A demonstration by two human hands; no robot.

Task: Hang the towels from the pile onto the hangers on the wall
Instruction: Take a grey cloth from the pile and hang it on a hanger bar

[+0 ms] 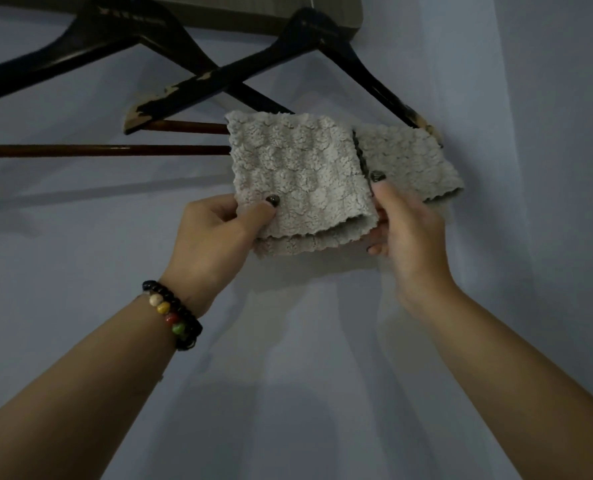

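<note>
Two small grey fluffy towels hang side by side, draped over the lower bar of a black hanger [239,74] on the wall. The left towel [298,168] is folded over the bar, both flaps hanging down. My left hand [219,233] pinches its lower left corner, thumb on the front. My right hand [406,226] grips its lower right edge, thumb up at the gap between the towels. The right towel [409,161] hangs beside it, by the hanger's chipped right tip. A second black hanger [80,53] hangs further left, with a bare brown bar [97,150].
Both hangers hang from a dark shelf or rack [253,12] at the top of the pale blue wall [288,341]. A wall corner [502,98] runs down on the right. The towel pile is out of view. A bead bracelet [174,313] is on my left wrist.
</note>
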